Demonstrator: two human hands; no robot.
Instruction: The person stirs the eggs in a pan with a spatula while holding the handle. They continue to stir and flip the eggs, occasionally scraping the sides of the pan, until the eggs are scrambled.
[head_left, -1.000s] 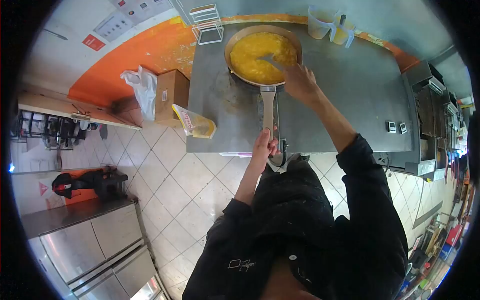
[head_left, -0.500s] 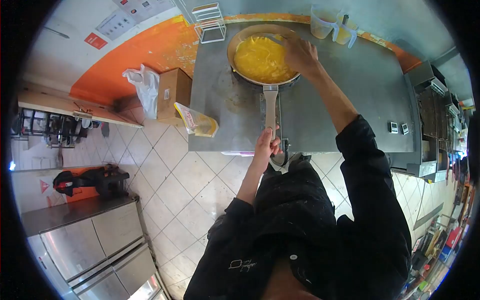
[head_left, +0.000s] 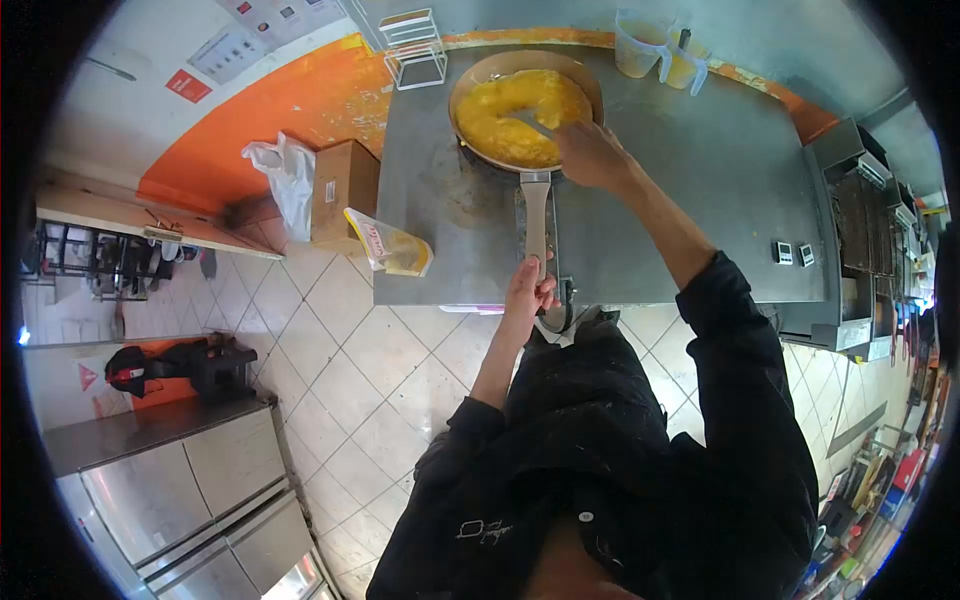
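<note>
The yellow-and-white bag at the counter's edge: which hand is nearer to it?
Left. The left hand is to the right of the bag, on the end of the pan handle; the right hand is farther off, by the right side of the pan, holding a utensil.

We see a round, tan-lined pan (head_left: 528, 60) level at the bench's (head_left: 690, 190) far side, its beige handle (head_left: 536, 215) in our left hand (head_left: 530, 288), holding a glossy, uneven yellow mixture (head_left: 548, 92), with a grey utensil (head_left: 532, 123) slanting into it from our right hand (head_left: 592, 156).
</note>
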